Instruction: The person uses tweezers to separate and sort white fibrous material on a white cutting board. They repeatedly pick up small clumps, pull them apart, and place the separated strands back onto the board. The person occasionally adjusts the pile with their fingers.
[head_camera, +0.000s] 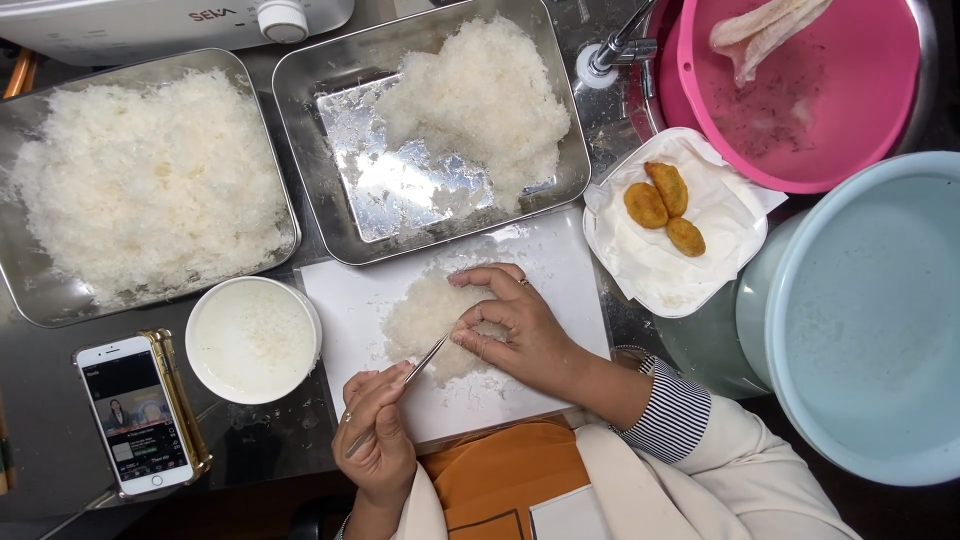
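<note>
A small heap of white shredded flakes (425, 318) lies on a white sheet (560, 270) in front of me. My right hand (515, 325) rests on the heap with its fingertips pinching into the flakes. My left hand (375, 440) grips metal tweezers (425, 358) whose tips point into the heap, close to the fingers of my right hand.
Two steel trays hold more white flakes, one at the left (45, 290) and one at the centre (310, 150). A white bowl (200, 345) and a phone (135, 415) sit at the left. At right are fried pieces (665, 205) on paper, a pink basin (850, 110) and a pale blue tub (870, 310).
</note>
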